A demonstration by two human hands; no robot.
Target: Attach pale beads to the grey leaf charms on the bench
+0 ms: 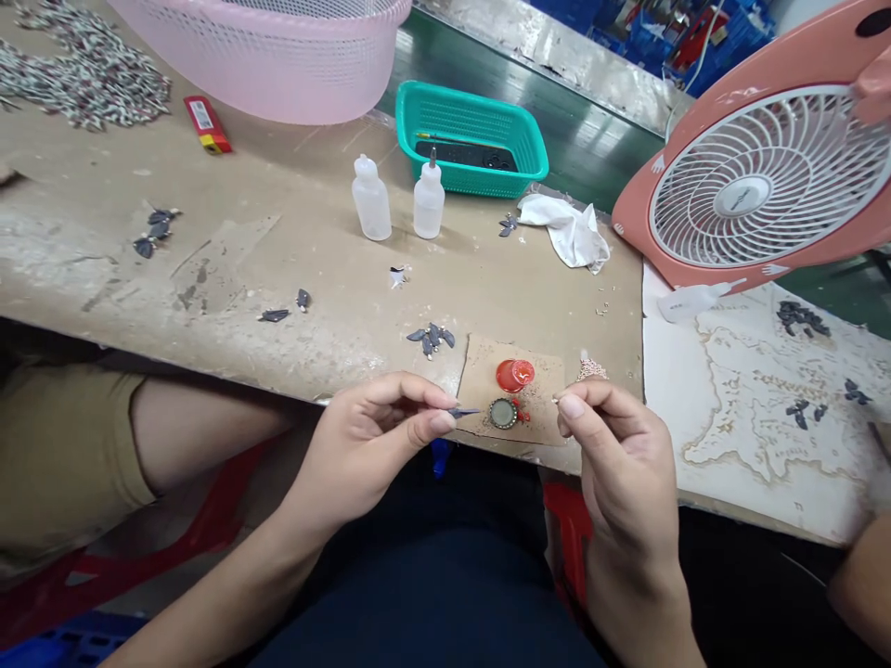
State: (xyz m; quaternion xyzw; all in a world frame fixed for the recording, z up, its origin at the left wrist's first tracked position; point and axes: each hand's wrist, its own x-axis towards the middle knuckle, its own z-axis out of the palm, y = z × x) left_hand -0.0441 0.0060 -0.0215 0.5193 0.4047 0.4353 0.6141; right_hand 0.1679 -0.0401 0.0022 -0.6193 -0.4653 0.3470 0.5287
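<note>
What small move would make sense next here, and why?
Probably bring the right hand toward the left hand: the right pinches a tiny pale bit, the left a dark piece, and the two are apart.

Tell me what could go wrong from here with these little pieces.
The tiny piece pinched in your right hand could slip and be hard to spot on the speckled cardboard. Your left hand, holding the small dark piece, might bump the red cup nearby if it strays.
</note>
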